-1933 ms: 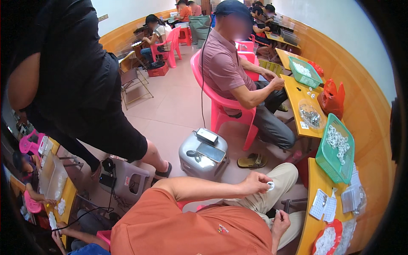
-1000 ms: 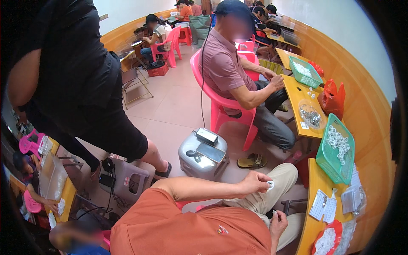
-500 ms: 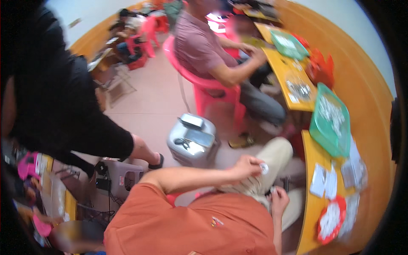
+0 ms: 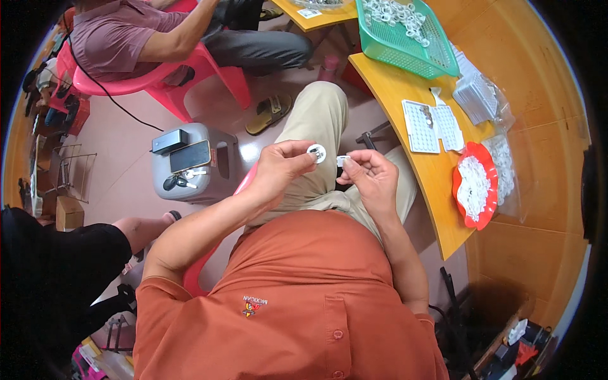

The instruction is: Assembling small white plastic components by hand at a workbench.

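My left hand [image 4: 284, 170] pinches a small round white disc [image 4: 316, 152] with a dark detail on its face. Close beside it, my right hand [image 4: 375, 183] grips a small white piece [image 4: 342, 161] between thumb and fingers; its exact kind is too small to make out. A narrow gap separates the two parts. Both hands are over my lap, above the beige trousers [image 4: 320, 114]. To the right, on the yellow table [image 4: 396, 95], lie a white tray with round pockets [image 4: 420, 128] and a red scalloped dish [image 4: 462, 201] heaped with small white parts.
A green basket [image 4: 405, 54] of white rings stands at the table's far end. Clear bags [image 4: 503, 168] lie along the wall. At left, a grey stool [image 4: 212, 180] bears a phone [image 4: 190, 156], a dark box [image 4: 170, 141] and keys [image 4: 179, 182]. A seated person [image 4: 136, 41] and a standing person's leg [image 4: 136, 231] are near.
My view has swung toward the table and my lap. The two hands have come level and closer together, each still pinching its white part.
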### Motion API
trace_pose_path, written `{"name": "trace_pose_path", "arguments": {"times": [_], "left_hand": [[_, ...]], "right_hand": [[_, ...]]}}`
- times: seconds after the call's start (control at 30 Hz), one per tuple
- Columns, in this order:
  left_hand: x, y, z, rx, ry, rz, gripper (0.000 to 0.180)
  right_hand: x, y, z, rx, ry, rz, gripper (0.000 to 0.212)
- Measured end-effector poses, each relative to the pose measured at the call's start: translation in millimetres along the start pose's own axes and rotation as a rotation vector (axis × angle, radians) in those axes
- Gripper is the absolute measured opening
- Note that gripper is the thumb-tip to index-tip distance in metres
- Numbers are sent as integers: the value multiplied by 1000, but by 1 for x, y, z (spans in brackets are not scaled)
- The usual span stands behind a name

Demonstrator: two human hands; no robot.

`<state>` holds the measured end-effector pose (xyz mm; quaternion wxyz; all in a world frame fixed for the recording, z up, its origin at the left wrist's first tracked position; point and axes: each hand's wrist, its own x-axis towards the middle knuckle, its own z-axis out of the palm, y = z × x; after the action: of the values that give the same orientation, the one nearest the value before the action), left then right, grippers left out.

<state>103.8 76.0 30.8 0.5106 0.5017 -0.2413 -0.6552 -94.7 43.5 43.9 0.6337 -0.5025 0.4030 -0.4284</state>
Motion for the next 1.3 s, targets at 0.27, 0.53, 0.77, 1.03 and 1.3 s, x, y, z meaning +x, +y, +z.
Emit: {"name": "trace_pose_path", "arguments": {"times": [0.27,0.53,0.77,1.03,1.3], "left_hand": [[-2,-7,0,-10,-11,-11,23],[-1,-12,1,36,-44,13,31],[-3,-14,5,49,-45,14,30],[1,-23,1,98,-61,31,29],[2,-28,1,130,-56,45,32]], "right_hand": [[3,7,14,-51,-25,28,15],[6,9,17,-203,1,59,16],[6,11,18,-261,18,70,17],[8,18,16,-291,12,79,15],[7,18,20,-326,50,108,11]]}}
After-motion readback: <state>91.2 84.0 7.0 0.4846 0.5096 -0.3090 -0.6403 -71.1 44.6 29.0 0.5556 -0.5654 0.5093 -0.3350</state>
